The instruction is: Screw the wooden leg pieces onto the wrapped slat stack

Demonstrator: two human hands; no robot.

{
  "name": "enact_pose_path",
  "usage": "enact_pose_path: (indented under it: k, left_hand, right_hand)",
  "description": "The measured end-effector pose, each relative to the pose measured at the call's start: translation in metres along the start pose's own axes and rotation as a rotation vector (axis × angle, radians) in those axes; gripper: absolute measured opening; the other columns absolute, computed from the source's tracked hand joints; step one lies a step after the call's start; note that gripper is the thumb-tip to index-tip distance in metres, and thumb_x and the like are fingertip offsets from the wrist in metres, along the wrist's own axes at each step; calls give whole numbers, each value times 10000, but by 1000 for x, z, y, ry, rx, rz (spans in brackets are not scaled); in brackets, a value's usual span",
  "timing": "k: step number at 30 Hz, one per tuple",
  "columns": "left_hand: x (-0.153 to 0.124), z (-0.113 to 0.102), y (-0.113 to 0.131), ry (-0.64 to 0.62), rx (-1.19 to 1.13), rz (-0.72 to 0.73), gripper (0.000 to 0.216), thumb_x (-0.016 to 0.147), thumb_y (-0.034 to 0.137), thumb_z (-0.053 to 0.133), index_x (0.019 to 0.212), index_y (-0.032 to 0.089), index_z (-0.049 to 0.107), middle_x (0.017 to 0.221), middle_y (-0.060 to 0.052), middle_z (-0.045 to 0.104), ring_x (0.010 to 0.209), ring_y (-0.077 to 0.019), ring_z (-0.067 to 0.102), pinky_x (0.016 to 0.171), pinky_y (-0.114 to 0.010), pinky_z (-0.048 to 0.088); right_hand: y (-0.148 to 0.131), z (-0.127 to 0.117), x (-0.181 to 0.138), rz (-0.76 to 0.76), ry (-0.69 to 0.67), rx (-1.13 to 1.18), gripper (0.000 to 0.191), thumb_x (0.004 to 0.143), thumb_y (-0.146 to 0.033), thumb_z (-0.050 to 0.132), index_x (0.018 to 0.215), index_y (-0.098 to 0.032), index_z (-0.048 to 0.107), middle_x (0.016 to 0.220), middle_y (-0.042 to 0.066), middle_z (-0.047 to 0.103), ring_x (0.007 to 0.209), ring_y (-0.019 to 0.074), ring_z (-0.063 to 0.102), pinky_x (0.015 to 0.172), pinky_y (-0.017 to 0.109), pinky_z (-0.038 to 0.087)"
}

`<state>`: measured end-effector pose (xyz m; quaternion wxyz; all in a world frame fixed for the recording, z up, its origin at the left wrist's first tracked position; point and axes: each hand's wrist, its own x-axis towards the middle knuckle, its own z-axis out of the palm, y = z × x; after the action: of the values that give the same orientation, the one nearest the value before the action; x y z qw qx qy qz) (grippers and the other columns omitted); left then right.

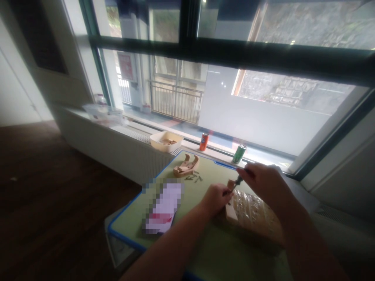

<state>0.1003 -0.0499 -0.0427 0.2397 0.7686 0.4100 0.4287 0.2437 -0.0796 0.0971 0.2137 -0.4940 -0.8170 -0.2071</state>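
Note:
My right hand (260,183) is closed round the handle of a screwdriver (238,180), which slants down to the left. Near its tip, my left hand (218,198) has its fingers pinched together; what they grip is hidden. Just beneath the fingers is a pale wooden piece (231,212), lying along the left end of a brown block (258,216) with a shiny, clear wrapping. Curved wooden pieces (186,166) rest at the table's far left, with several screws (193,176) scattered beside them.
The green table (193,218) has a blue edge. A blurred-out phone-like object (164,207) lies on its left side. On the sill stand a cream tub (164,144) holding small pieces, an orange can (204,142), a green can (239,154) and, farther left, a clear plastic container (104,115).

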Motion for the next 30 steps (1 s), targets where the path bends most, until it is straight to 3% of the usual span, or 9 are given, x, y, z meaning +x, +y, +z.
enact_pose_path:
  k: [6, 10, 13, 16, 18, 20, 24, 27, 30]
  left_hand:
    - [0, -1, 0, 2, 9, 5, 241, 804, 328, 521, 756, 139, 663, 722, -30, 631, 627, -119, 537, 605, -224, 392]
    - [0, 1, -1, 0, -9, 9, 219, 802, 309, 529, 764, 146, 671, 712, -17, 630, 626, -112, 545, 604, -219, 387]
    - [0, 0, -1, 8, -12, 30, 212, 807, 294, 523, 779, 146, 672, 721, -19, 631, 631, -111, 547, 602, -217, 381]
    - [0, -1, 0, 8, 3, 53, 214, 811, 292, 517, 780, 145, 669, 728, -24, 633, 637, -115, 547, 609, -218, 383]
    - [0, -1, 0, 0, 19, 56, 215, 810, 295, 518, 774, 144, 667, 735, -28, 637, 647, -121, 549, 615, -219, 387]
    - [1, -1, 0, -6, 29, 53, 214, 810, 296, 519, 769, 142, 663, 741, -32, 638, 655, -124, 551, 621, -219, 389]
    - [1, -1, 0, -5, 24, 47, 213, 810, 294, 520, 754, 144, 660, 722, -29, 633, 639, -119, 544, 616, -217, 385]
    - [1, -1, 1, -1, 17, 39, 212, 809, 300, 525, 768, 149, 669, 731, -27, 638, 651, -122, 546, 626, -221, 389]
    - [1, -1, 1, -9, 2, 23, 216, 812, 305, 523, 801, 153, 674, 758, -27, 644, 669, -123, 554, 637, -221, 395]
  right_hand:
    - [1, 4, 0, -8, -2, 102, 264, 868, -282, 445, 1050, -196, 615, 780, 43, 684, 569, 140, 596, 525, 235, 403]
    - [10, -5, -6, -54, -97, 195, 320, 881, -238, 409, 1158, -202, 565, 818, 45, 693, 635, 144, 620, 597, 245, 428]
    - [14, -7, -6, -26, -125, 170, 264, 872, -320, 429, 918, -185, 650, 633, 16, 650, 513, 128, 558, 514, 236, 386]
    - [11, 0, -1, 26, -45, 43, 377, 846, -435, 445, 632, -178, 617, 502, 7, 576, 432, 121, 485, 444, 239, 310]
    - [7, 5, 1, 32, 20, 9, 328, 856, -396, 441, 732, -180, 655, 551, 14, 613, 451, 125, 510, 459, 240, 325]
    - [4, 9, 2, 7, 47, 44, 279, 872, -329, 428, 959, -199, 660, 707, 31, 679, 542, 136, 582, 520, 239, 382]
    - [6, 5, -2, -39, -5, 92, 337, 883, -312, 411, 1161, -217, 578, 852, 55, 702, 656, 162, 634, 589, 254, 421]
    - [12, -2, -5, -21, -79, 101, 306, 881, -324, 409, 1063, -203, 623, 727, 35, 689, 568, 145, 603, 534, 242, 392]
    - [15, -2, -5, 25, -79, 31, 369, 859, -436, 418, 730, -183, 653, 545, 13, 612, 460, 130, 524, 465, 243, 330]
